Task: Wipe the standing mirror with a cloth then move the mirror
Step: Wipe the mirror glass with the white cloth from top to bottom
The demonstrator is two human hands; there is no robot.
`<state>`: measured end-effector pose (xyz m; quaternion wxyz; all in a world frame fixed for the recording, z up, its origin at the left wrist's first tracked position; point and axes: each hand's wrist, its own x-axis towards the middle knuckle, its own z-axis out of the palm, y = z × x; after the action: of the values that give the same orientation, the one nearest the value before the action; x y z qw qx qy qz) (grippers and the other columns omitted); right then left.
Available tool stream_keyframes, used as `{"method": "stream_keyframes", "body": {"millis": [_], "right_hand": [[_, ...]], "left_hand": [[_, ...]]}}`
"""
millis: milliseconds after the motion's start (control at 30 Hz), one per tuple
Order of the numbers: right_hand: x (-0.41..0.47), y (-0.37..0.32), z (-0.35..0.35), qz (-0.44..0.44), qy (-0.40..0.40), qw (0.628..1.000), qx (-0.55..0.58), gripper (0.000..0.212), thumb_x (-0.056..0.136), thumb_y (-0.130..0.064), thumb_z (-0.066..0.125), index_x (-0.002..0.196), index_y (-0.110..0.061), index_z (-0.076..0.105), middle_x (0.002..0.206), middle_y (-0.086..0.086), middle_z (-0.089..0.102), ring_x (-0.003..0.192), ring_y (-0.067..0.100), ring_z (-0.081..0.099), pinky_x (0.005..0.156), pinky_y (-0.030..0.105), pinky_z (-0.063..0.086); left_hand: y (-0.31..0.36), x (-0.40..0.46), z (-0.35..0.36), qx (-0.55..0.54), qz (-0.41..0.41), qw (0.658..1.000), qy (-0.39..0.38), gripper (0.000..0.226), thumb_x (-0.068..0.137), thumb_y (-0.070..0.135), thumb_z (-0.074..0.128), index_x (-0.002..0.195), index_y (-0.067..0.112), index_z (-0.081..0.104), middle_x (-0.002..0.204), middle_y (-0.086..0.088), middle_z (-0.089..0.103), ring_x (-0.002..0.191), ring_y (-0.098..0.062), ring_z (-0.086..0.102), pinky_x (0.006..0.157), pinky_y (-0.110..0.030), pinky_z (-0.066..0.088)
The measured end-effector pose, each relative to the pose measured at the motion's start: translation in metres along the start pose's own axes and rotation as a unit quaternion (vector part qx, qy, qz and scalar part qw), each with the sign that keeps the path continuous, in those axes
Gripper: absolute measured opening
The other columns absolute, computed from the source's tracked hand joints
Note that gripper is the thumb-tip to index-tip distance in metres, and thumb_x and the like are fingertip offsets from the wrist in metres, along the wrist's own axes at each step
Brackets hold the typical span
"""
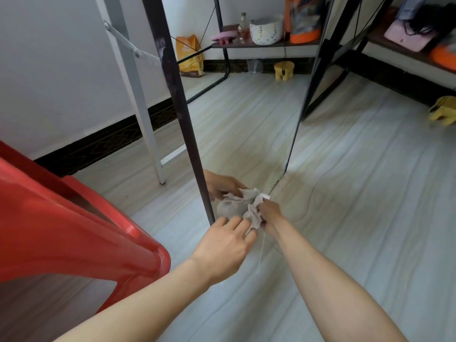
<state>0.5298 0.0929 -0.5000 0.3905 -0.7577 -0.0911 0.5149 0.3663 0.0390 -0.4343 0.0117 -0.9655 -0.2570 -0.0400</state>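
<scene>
The standing mirror [246, 114] has a dark frame and stands on the floor ahead, reflecting the floor and a shelf. A crumpled grey-white cloth [254, 214] is pressed against the glass at its bottom edge. My right hand [270, 212] grips the cloth there. My left hand [227, 239] reaches in beside it, fingers spread and touching the cloth's lower edge, close to the frame's bottom left corner. A thin thread hangs from the cloth. The glass shows a reflected hand and cloth.
A red plastic chair [74, 230] stands close at the left. A white metal leg [145, 114] and the wall sit behind the mirror's left side. A dark shelf unit [385, 70] with bags stands at the right, a yellow object [444, 112] on the floor beside it.
</scene>
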Motion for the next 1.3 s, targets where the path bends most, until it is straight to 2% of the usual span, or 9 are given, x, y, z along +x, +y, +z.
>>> {"method": "stream_keyframes", "body": {"millis": [167, 300, 467, 633, 733, 800, 967, 1167, 1300], "right_hand": [[-0.010, -0.029, -0.009, -0.262, 0.159, 0.952, 0.016, 0.046, 0.087, 0.003, 0.040, 0.131, -0.008, 0.050, 0.135, 0.016, 0.050, 0.124, 0.028, 0.049, 0.099, 0.027, 0.037], [-0.021, -0.065, -0.005, -0.396, 0.158, 0.904, -0.023, 0.045, 0.092, -0.002, 0.038, 0.135, -0.013, 0.046, 0.130, 0.014, 0.045, 0.118, 0.022, 0.047, 0.093, 0.016, 0.032], [0.024, -0.033, 0.007, -0.220, 0.070, 0.972, -0.029, 0.047, 0.093, -0.007, 0.038, 0.138, -0.018, 0.042, 0.136, 0.017, 0.045, 0.119, 0.030, 0.051, 0.100, 0.034, 0.042], [0.030, 0.023, -0.005, 0.031, -0.060, 0.995, -0.080, 0.025, 0.091, 0.001, 0.038, 0.098, 0.002, 0.062, 0.087, 0.018, 0.069, 0.080, 0.023, 0.069, 0.066, 0.023, 0.055], [0.025, 0.015, -0.010, -0.021, 0.071, 0.984, -0.164, 0.034, 0.093, -0.010, 0.039, 0.119, 0.001, 0.057, 0.122, 0.019, 0.060, 0.116, 0.032, 0.055, 0.086, 0.026, 0.043], [0.018, -0.008, -0.014, -0.116, 0.143, 0.981, -0.063, 0.034, 0.089, -0.006, 0.040, 0.117, -0.001, 0.059, 0.122, 0.019, 0.060, 0.115, 0.034, 0.055, 0.083, 0.029, 0.040], [0.006, -0.041, -0.002, -0.324, 0.145, 0.933, 0.061, 0.046, 0.090, 0.001, 0.036, 0.133, -0.009, 0.047, 0.136, 0.012, 0.047, 0.125, 0.022, 0.046, 0.104, 0.027, 0.035], [0.054, 0.024, 0.016, -0.102, 0.017, 0.995, -0.007, 0.058, 0.086, -0.007, 0.041, 0.142, -0.014, 0.034, 0.142, 0.019, 0.041, 0.122, 0.031, 0.049, 0.104, 0.044, 0.041], [0.023, 0.049, 0.011, -0.050, 0.001, 0.998, -0.040, 0.041, 0.088, 0.004, 0.040, 0.127, 0.000, 0.051, 0.120, 0.014, 0.059, 0.112, 0.031, 0.056, 0.084, 0.031, 0.045]], "left_hand": [[-0.014, 0.013, 0.002, 0.137, 0.060, 0.988, 0.034, 0.023, 0.065, 0.010, 0.057, 0.085, 0.009, 0.069, 0.091, -0.011, 0.067, 0.092, -0.028, 0.063, 0.084, -0.040, 0.034], [-0.022, 0.018, -0.003, 0.181, 0.060, 0.982, 0.011, 0.019, 0.066, 0.014, 0.065, 0.083, 0.007, 0.071, 0.096, -0.015, 0.069, 0.103, -0.031, 0.062, 0.094, -0.046, 0.035], [-0.024, 0.019, 0.002, 0.191, 0.077, 0.979, 0.009, 0.034, 0.071, 0.003, 0.034, 0.072, 0.007, 0.067, 0.087, -0.012, 0.068, 0.099, -0.031, 0.063, 0.098, -0.044, 0.030], [-0.024, 0.020, 0.010, 0.201, 0.068, 0.977, -0.005, 0.024, 0.065, 0.010, 0.047, 0.073, 0.007, 0.069, 0.087, -0.013, 0.068, 0.099, -0.033, 0.061, 0.101, -0.045, 0.028], [-0.024, 0.019, 0.018, 0.188, 0.066, 0.980, 0.001, 0.013, 0.065, 0.010, 0.061, 0.075, 0.007, 0.068, 0.087, -0.012, 0.067, 0.098, -0.033, 0.061, 0.102, -0.044, 0.026], [-0.023, 0.016, 0.022, 0.167, 0.070, 0.984, 0.010, 0.014, 0.062, 0.011, 0.069, 0.074, 0.005, 0.067, 0.086, -0.013, 0.066, 0.097, -0.032, 0.062, 0.101, -0.043, 0.027], [-0.018, 0.004, 0.038, 0.117, 0.083, 0.989, 0.036, 0.010, 0.069, 0.007, 0.063, 0.079, 0.007, 0.067, 0.088, -0.011, 0.066, 0.095, -0.031, 0.063, 0.102, -0.042, 0.026], [-0.021, -0.026, 0.057, 0.015, 0.112, 0.992, 0.051, 0.027, 0.079, 0.004, 0.040, 0.087, 0.007, 0.066, 0.090, -0.009, 0.066, 0.087, -0.027, 0.063, 0.086, -0.035, 0.043], [-0.022, -0.038, 0.066, -0.056, 0.047, 0.997, 0.002, 0.031, 0.072, 0.010, 0.035, 0.079, 0.010, 0.065, 0.077, -0.004, 0.063, 0.067, -0.024, 0.061, 0.056, -0.029, 0.048]]}}
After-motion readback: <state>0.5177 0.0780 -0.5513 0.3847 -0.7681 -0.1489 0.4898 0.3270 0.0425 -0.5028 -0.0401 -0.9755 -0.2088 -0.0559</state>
